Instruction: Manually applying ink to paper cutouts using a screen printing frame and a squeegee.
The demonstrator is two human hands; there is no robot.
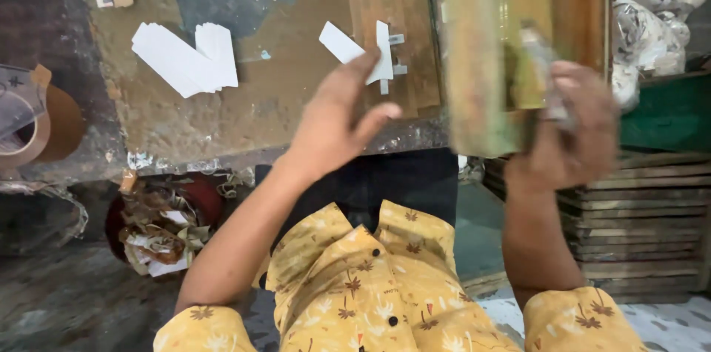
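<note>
Our left fingers (355, 74) are spread wide and hold nothing. The left hand (333, 126) floats over the front edge of the worn work table (222, 119). Just past the fingertips, at about one o'clock, lie some small white card pieces (366, 52), almost touching them. One piece is a strip that points up and down, from twelve to six o'clock; another slants toward ten o'clock.

Our right hand (566, 133) is curled tight around a blurry grey thing (541, 63), and we cannot tell what it is. It is pressed against a tall wooden board (481, 48) that stands up and down, at three o'clock from the left hand. The board looks smeared in the picture.

So the left hand is the one closer to the card pieces, and the right hand is well apart from them.

At ten o'clock lies a stack of white card strips (189, 59). At nine o'clock sits a roll of brown tape (44, 126). At seven o'clock, down low, we see a red bin of paper scraps (167, 226)
</note>
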